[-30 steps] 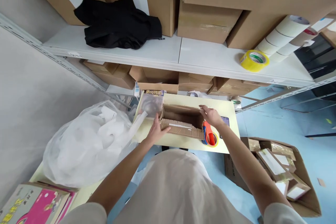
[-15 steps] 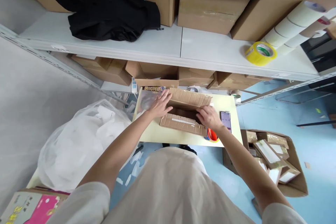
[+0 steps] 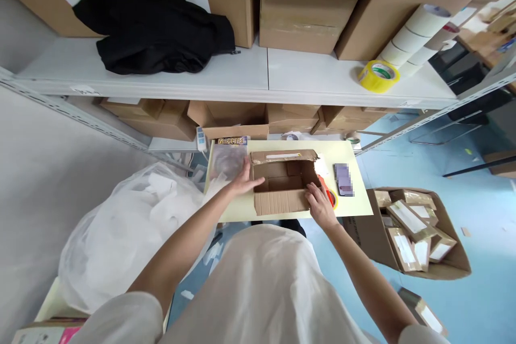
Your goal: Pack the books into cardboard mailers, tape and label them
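Steadying the cardboard box [image 3: 282, 202] between my spread left hand [image 3: 242, 180] and my right hand [image 3: 321, 207], which pinches its near-right corner, I've turned it: the white label strip [image 3: 283, 156], lately nearest me, lies beyond both, so the inside now seems better exposed.

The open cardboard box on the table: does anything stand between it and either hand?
Nothing visible does. The left hand is at the left end of the cardboard box, the right hand at its near right corner. The orange tape dispenser lies beside it, partly hidden.
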{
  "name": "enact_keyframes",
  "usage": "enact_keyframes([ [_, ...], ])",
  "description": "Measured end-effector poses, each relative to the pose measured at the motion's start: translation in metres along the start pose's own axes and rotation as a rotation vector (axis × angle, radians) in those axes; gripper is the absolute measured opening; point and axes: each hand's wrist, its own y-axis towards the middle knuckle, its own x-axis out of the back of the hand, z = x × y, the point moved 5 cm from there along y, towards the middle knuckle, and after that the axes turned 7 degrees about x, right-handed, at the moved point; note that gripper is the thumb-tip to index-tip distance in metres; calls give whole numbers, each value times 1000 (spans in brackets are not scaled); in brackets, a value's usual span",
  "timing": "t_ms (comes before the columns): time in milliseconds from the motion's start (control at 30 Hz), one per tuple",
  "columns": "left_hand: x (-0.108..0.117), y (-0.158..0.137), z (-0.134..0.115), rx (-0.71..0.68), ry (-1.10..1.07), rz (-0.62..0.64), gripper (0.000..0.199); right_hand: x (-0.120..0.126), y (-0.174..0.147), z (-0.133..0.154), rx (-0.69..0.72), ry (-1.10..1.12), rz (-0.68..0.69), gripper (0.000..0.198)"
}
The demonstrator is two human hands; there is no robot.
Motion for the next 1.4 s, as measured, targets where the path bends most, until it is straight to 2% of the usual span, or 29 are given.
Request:
enact_keyframes([
  [67, -10, -23, -6, -75, 47, -71, 120, -2, -7, 6, 39, 73, 15, 37],
  [167, -17, -54, -16, -164, 139, -254, 107, 5, -6, 0, 36, 223, 11, 49],
  [233, -18, -66, -19, -190, 191, -326, 95, 13, -2, -16, -94, 254, -68, 44],
  [333, -20, -71, -17, -223, 209, -316, 85, 14, 3, -39, -299, 212, -111, 52],
  [433, -19, -72, -7, -244, 145, -288, 79, 2, 6, -46, -322, 222, -40, 61],
  [500, -14, -71, 5, -229, 86, -308, 71, -5, 5, -47, -315, 236, -42, 62],
  [567, -4, -67, 23, -136, 8, -361, 60, -9, 3, -47, -320, 236, -65, 62],
  [700, 16, -38, 65, 222, -168, -420, 39, -12, -1, -46, -322, 233, -89, 61],
  [800, 28, -3, 78, 323, -178, -408, 36, -10, -1, -45, -305, 228, -112, 59],
  [900, 46, 28, 84, 400, -131, -438, 46, -8, 0, -44, -287, 232, -104, 56],
  [1000, 69, 47, 100, 542, -57, -479, 70, -6, -1, -44, -293, 237, -80, 54],
  [1067, 80, 52, 114, 664, -28, -455, 80, -5, -1, -43, -310, 238, -67, 53],
  [1167, 85, 58, 133, 788, -30, -356, 70, -3, -1, -42, -337, 238, -50, 52],
  [1267, 82, 64, 144, 835, -62, -290, 53, -1, 1, -40, -360, 232, -30, 51],
  [1400, 70, 71, 153, 829, -223, -192, 50, 1, 3, -39, -374, 229, -28, 51],
])
